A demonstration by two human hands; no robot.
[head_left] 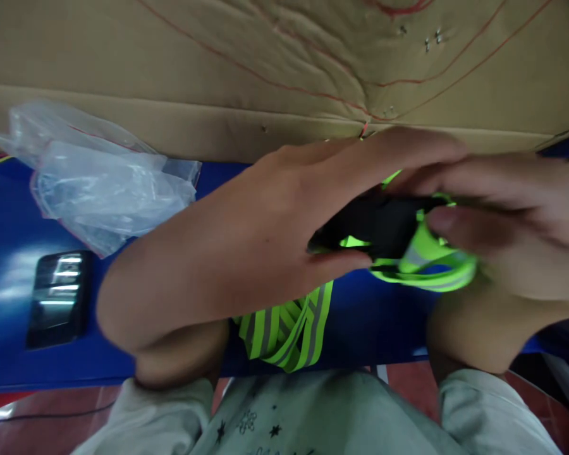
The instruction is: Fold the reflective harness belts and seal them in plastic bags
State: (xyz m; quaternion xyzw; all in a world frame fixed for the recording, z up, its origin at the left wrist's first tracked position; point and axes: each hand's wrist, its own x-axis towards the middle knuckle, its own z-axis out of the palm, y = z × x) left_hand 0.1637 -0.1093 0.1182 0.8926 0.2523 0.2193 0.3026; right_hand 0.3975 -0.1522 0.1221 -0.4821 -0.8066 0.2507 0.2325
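Far L, phone (59, 300) on blue table (9, 212), just beside L elbow (121, 303): could get knocked by an outward swing. Next, plastic bags (114, 189) by cardboard (194, 57). Then heap of neon strap (284, 328) close to table's front edge; might drag off w/ a tug if joined to anything above (can't tell). Mid, L hand (289, 196) curled part-closed round black piece (384, 221), thumb below, fingers over top. R of that, neon loop (424, 253), betw. both hands, over table; R hand (516, 221) blurred, prob. pinched on loop, tightness unclear. Could slip or twist from uneven pull.
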